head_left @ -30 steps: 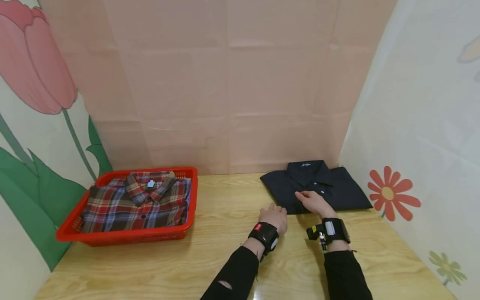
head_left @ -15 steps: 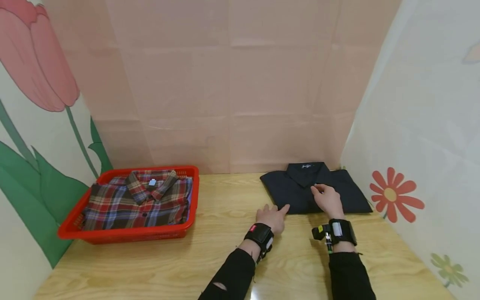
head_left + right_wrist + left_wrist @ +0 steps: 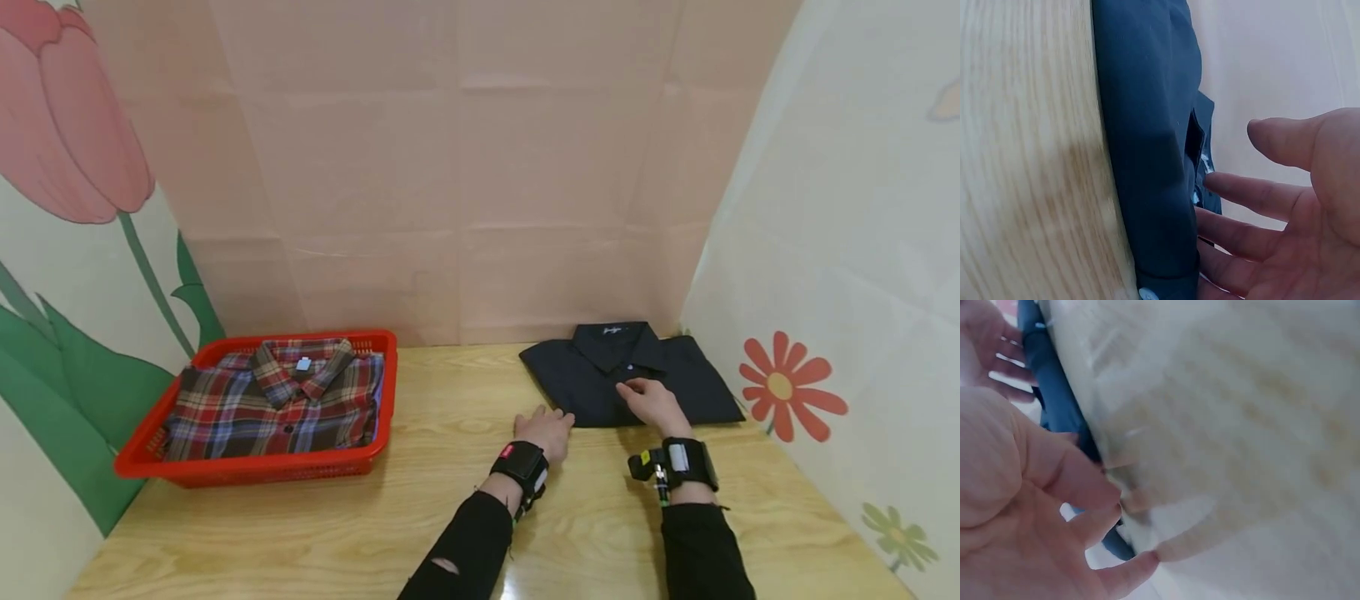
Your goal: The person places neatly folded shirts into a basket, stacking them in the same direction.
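Observation:
A dark navy shirt lies folded at the back right, collar toward the back wall. Over its front half hovers or rests my right hand. In the right wrist view the right hand has its thumb apart from loosely extended fingers, whose tips meet the shirt; no cloth is pinched. By the shirt's front left corner my left hand is low over the wood with fingers spread. The left wrist view shows the left hand with bent, separated fingers beside the shirt's edge, gripping nothing visible.
At the left stands a red plastic basket with a folded plaid shirt in it and something purple beneath. The wooden table ends at a pink back wall and a white right wall close to the navy shirt.
My right hand has shifted rightward across the navy shirt, then slightly toward me. The left hand's fingers spread, then drew a little closer together. Shirt and basket stay put.

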Motion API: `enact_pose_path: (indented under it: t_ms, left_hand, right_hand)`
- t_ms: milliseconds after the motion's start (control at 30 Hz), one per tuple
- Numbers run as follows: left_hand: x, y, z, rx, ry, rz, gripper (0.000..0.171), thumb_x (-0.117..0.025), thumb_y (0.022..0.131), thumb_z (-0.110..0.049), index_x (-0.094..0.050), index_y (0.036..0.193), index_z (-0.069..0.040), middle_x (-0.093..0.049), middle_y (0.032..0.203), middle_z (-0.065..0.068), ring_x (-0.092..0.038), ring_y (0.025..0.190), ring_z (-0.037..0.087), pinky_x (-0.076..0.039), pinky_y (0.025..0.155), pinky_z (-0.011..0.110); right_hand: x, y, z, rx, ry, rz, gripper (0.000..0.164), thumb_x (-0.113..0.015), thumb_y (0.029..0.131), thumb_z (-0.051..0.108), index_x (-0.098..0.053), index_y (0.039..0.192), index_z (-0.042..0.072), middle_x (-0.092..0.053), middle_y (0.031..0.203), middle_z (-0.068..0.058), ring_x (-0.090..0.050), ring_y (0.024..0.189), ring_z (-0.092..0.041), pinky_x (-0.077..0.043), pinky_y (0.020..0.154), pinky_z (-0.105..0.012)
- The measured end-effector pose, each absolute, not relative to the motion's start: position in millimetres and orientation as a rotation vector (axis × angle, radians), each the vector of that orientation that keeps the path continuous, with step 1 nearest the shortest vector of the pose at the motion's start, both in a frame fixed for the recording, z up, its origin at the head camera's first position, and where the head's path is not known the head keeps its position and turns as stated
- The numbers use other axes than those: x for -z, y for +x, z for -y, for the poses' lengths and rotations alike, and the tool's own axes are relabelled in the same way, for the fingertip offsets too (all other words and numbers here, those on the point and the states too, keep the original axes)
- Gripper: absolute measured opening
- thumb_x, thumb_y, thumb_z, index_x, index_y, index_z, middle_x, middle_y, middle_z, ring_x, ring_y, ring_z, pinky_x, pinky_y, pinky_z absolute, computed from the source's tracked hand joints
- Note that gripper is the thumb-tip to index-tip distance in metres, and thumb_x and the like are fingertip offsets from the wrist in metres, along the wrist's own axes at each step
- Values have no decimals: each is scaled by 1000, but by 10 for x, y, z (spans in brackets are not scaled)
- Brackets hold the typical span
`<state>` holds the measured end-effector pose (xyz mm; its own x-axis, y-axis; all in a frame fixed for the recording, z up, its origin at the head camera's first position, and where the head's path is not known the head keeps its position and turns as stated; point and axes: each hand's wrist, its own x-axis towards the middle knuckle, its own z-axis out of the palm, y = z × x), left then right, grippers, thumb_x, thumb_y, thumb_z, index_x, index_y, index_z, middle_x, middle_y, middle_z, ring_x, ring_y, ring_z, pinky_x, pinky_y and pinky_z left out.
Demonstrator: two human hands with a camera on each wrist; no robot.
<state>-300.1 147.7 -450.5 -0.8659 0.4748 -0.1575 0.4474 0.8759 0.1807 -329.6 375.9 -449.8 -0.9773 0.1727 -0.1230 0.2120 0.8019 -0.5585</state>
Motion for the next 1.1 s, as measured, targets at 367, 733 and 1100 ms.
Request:
enact_pose_path:
  t_ms: [367, 733, 1100]
  left_hand:
    - [4415, -2978, -1388, -120, 678, -2850, 40, -49, 100, -28, -51, 140, -31, -45, 148, -14, -32, 145, 15, -39, 107, 45]
    - [4482, -3143, -1261, -535, 580, -2938, 24, -56, 94, -22, -69, 113, -12, -72, 105, 4, -67, 93, 21, -53, 77, 37]
    - [4585, -3332, -1220, -1035, 415, -2714, 63, -52, 101, -31, -27, 154, -8, -52, 142, 18, -53, 129, 30, -46, 102, 39]
  right_hand:
    - [4491, -3210, -3992, 1027, 625, -3099, 66, -41, 101, 45, -45, 141, -7, -46, 141, -33, -42, 129, -51, -38, 101, -61]
    - [4615, -3060, -4411, 889, 955, -2898, 86, -44, 98, 43, -14, 142, -24, -27, 135, -51, -32, 123, -64, -35, 99, -66]
    - [4602, -3091, -4438, 1171, 725, -2781, 78, -53, 92, 24, -18, 143, -23, -25, 143, -46, -33, 129, -57, -33, 108, -61]
